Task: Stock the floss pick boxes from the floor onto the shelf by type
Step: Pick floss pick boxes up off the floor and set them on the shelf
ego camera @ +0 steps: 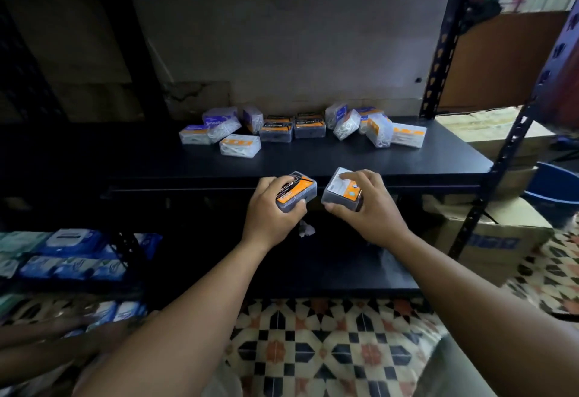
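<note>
Two dark floss boxes hang just before the front edge of the black shelf (313,158), the left hand (269,215) gripping the orange-labelled box (297,191) and the right hand (369,205) gripping the grey box (340,191), while more boxes (300,128) lie scattered toward the shelf's back.

I am seeing loose boxes (300,128) lying on the shelf (407,158), toward its back. Nearer me, before the shelf's front edge, my left hand (269,211) and right hand (368,205) are each holding one box, side by side.
</note>
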